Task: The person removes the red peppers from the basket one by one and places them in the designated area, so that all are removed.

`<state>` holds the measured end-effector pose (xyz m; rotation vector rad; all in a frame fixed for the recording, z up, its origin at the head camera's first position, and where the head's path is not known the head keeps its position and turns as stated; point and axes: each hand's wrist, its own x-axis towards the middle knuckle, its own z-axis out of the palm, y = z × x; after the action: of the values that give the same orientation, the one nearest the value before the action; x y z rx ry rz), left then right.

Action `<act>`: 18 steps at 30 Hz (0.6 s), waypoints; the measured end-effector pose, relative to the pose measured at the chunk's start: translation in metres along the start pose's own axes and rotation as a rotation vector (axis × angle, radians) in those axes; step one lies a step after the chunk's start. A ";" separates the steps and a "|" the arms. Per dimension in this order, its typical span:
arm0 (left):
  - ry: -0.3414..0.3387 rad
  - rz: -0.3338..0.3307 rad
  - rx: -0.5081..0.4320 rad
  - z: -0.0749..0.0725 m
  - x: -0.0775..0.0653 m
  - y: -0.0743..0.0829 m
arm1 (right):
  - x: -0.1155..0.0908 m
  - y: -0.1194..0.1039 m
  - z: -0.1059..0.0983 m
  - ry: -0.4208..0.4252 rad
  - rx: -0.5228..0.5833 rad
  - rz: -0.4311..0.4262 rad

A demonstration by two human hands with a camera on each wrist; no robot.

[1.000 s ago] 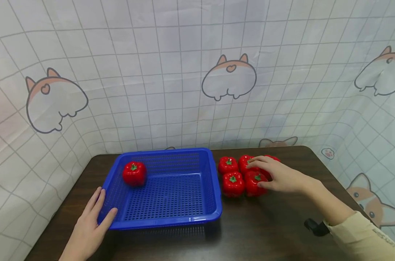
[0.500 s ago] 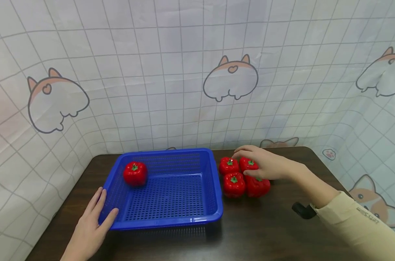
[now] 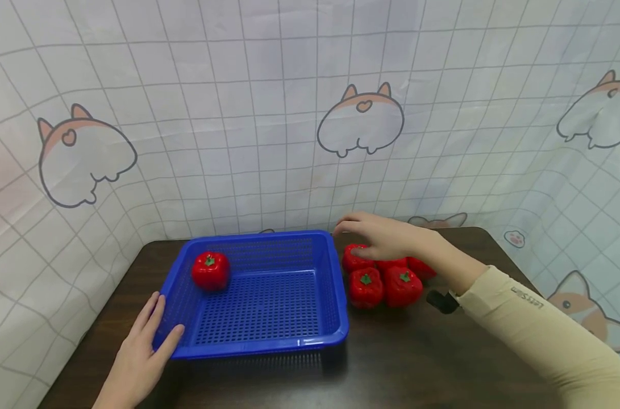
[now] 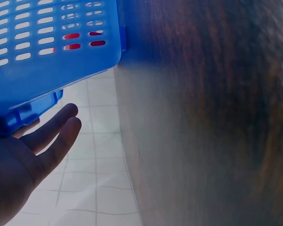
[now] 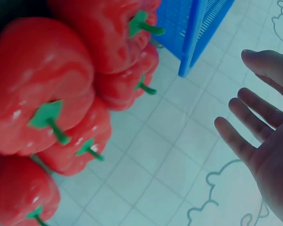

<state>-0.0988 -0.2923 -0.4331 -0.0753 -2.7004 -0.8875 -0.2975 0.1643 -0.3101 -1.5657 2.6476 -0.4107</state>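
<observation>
A blue plastic basket (image 3: pixel 269 345) stands on the dark table with one red bell pepper (image 3: pixel 210 271) inside at its left. My left hand (image 3: pixel 136 355) rests at the basket's left front rim, fingers spread. In the left wrist view the fingers (image 4: pixel 61 141) lie beside the rim, not curled round it. My right hand (image 3: pixel 383 236) hovers over the back of a group of several red bell peppers (image 3: pixel 403 287) right of the basket. The right wrist view shows its fingers (image 5: pixel 236 139) relaxed, apart from the peppers (image 5: pixel 19 89). In the head view this hand partly covers the back peppers.
The brown wooden tabletop (image 3: pixel 391 363) extends in front of the basket and peppers. A white grid-patterned cloth (image 3: pixel 269 113) with cartoon corgis hangs behind and at both sides. A black strap device (image 3: pixel 442 301) sits at the right wrist.
My right hand has moved left and back across the peppers, from the right-hand ones to above the back left one, holding nothing. The left hand and the basket have stayed put.
</observation>
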 end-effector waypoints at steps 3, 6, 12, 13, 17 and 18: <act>0.003 0.004 -0.001 0.000 0.001 0.000 | 0.012 -0.002 -0.001 -0.013 -0.004 -0.002; 0.004 0.005 0.001 0.000 0.001 0.000 | 0.024 -0.006 -0.002 -0.023 -0.007 0.004; 0.007 0.004 0.007 0.000 0.001 0.000 | 0.047 -0.014 0.000 -0.081 -0.056 0.019; 0.009 0.005 0.007 0.000 0.001 0.000 | 0.051 -0.016 0.000 -0.095 -0.066 0.022; 0.013 0.006 0.005 0.000 0.001 0.000 | 0.064 -0.023 0.002 -0.130 -0.097 0.010; 0.014 0.007 0.001 0.000 0.001 0.000 | 0.067 -0.024 0.002 -0.134 -0.096 0.006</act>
<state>-0.0995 -0.2928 -0.4326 -0.0779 -2.6856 -0.8810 -0.3090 0.0952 -0.2991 -1.5510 2.6048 -0.1735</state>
